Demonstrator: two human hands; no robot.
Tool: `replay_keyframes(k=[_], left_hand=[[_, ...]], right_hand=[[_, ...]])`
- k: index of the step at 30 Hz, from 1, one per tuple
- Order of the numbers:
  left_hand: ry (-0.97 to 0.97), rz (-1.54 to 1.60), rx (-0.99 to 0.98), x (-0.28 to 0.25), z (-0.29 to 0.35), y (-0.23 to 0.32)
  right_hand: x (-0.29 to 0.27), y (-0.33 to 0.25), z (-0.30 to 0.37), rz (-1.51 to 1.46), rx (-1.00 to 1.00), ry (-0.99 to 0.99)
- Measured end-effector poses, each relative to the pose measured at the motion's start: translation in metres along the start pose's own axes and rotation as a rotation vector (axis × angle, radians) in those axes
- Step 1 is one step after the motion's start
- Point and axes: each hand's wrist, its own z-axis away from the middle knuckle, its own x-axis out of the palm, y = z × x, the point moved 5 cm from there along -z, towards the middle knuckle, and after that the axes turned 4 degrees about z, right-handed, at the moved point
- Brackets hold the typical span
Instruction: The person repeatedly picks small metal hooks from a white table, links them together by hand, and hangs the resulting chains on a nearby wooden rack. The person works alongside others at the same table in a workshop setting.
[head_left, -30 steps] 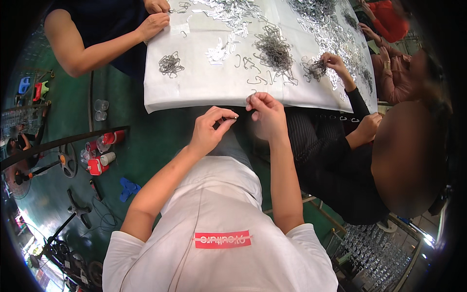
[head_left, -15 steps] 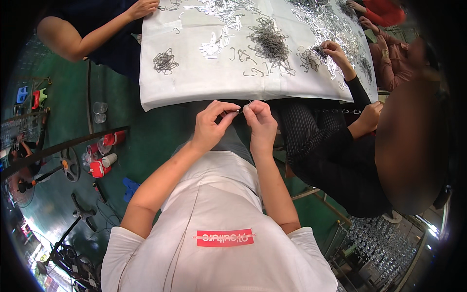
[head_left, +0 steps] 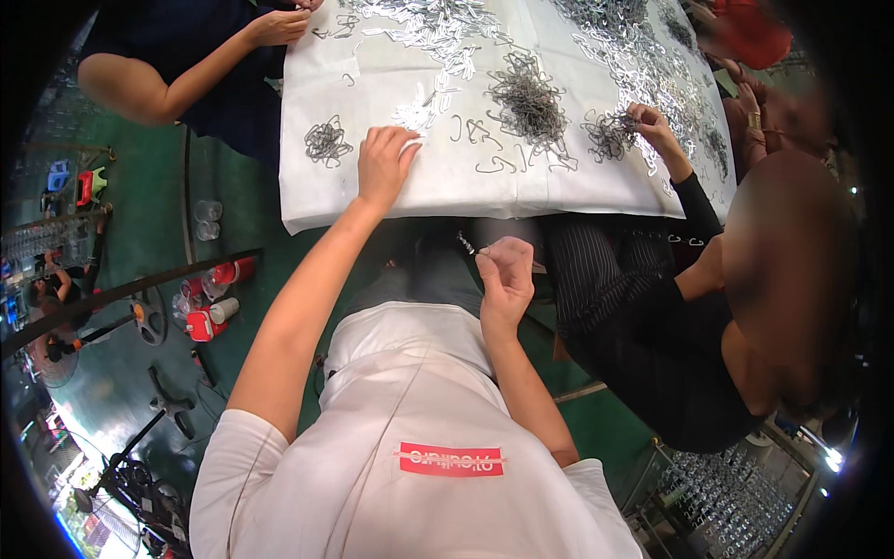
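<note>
My left hand is over the near edge of the white-covered table. Its thumb and forefinger close on a small shiny metal piece, beside a little heap of bright metal strips. Below the table edge, above my lap, my right hand pinches one end of a short chain of small metal links. The chain sticks out up and to the left from the fingertips. A small pile of dark wire hooks lies left of my left hand, and a larger hook pile lies to its right.
At the right, a co-worker's hand touches another hook pile. Another person's hand is at the far left corner. Red containers stand on the green floor at left. Hanging metal pieces are at lower right.
My left hand has left my right hand and moved up onto the table, to the bright strips. My right hand has dropped slightly, and the chain now shows in it. The view has shifted a little.
</note>
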Motion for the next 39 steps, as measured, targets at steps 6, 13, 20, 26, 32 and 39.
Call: replay_keyframes(k=[6, 13, 20, 26, 32, 39], left_hand=[[-0.237, -0.220, 0.100, 0.036, -0.020, -0.029], [-0.252, 0.154, -0.381, 0.014, -0.002, -0.015], [-0.356, 0.790, -0.769, -0.022, 0.032, 0.061], [-0.391, 0.917, -0.808, -0.043, 0.041, 0.090], [-0.336, 0.948, -0.718, -0.049, 0.050, 0.097], [-0.264, 0.818, -0.508, -0.051, 0.055, 0.093]], right_hand=[[-0.001, 0.006, -0.002, -0.041, 0.036, -0.011], [0.002, 0.017, -0.007, -0.012, 0.024, 0.019], [0.013, 0.021, -0.007, 0.071, 0.024, -0.006], [0.022, 0.016, -0.003, 0.104, 0.039, -0.078], [0.024, 0.018, -0.003, 0.169, 0.012, -0.050], [0.014, 0.022, -0.005, 0.251, 0.001, -0.199]])
